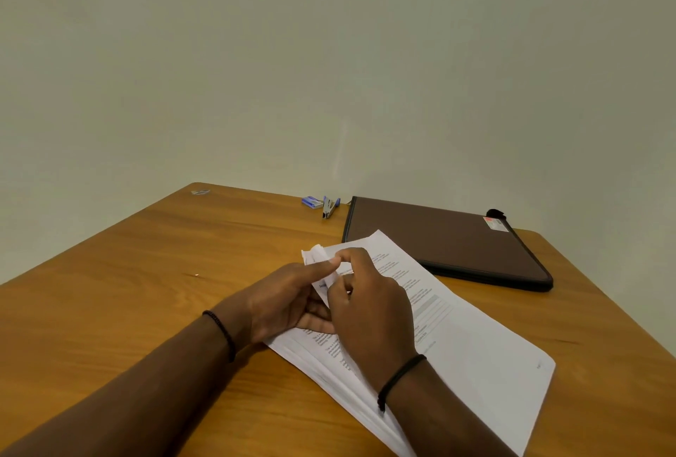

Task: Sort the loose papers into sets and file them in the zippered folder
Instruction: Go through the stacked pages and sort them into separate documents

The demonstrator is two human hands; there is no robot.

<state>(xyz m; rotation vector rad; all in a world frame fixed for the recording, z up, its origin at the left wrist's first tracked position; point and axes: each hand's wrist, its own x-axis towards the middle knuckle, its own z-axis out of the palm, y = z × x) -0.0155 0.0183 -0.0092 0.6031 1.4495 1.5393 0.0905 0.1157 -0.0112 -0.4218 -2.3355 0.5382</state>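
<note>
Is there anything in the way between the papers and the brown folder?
Nothing visible. The papers lie right beside the folder, their far corner at its near edge. The stapler sits off to the folder's left. The folder looks closed, though.

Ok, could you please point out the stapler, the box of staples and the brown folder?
stapler [329, 208], head view, on its metal body.
box of staples [312, 201], head view, on its blue top.
brown folder [444, 239], head view, on the middle of its closed cover.
</note>
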